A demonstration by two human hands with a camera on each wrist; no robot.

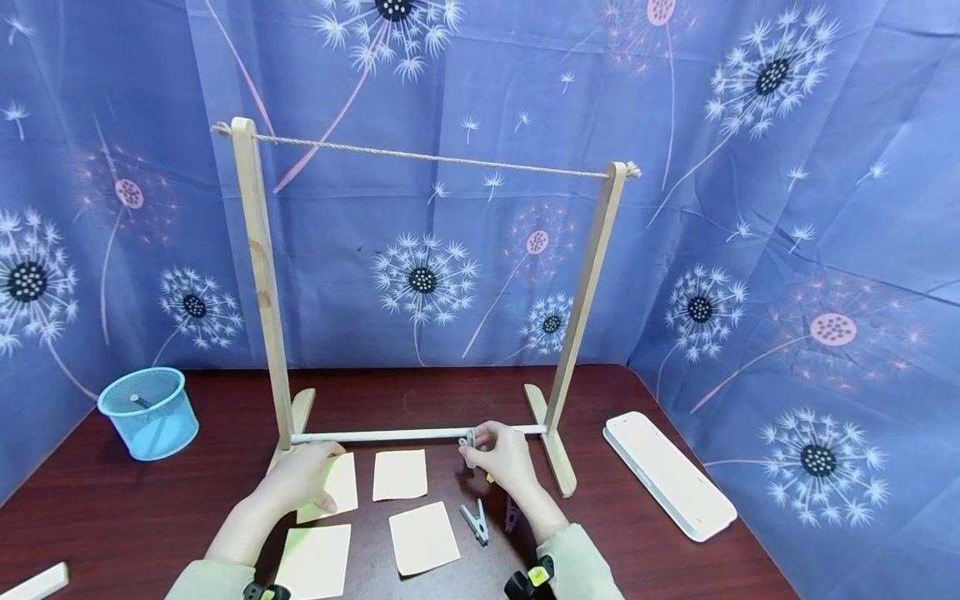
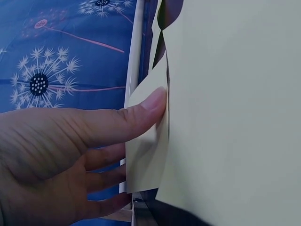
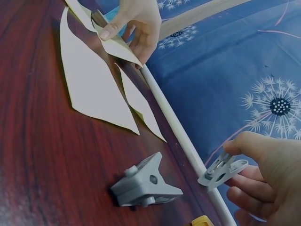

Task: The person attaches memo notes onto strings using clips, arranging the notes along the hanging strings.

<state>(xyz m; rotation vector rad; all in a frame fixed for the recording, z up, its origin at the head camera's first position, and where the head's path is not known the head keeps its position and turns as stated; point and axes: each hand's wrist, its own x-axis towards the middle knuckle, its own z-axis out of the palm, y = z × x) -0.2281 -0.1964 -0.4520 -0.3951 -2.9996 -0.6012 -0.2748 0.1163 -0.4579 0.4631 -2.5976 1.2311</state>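
No readable text is showing; the yellow patch on the black wrist device (just behind the right hand) is looking too small for reading.

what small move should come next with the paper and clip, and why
Probably raise the pale note in the left hand toward the rope: the left hand pinches that note, the right hand holds a gray clip, and the rope is strung between the two wooden posts with nothing clipped to it.
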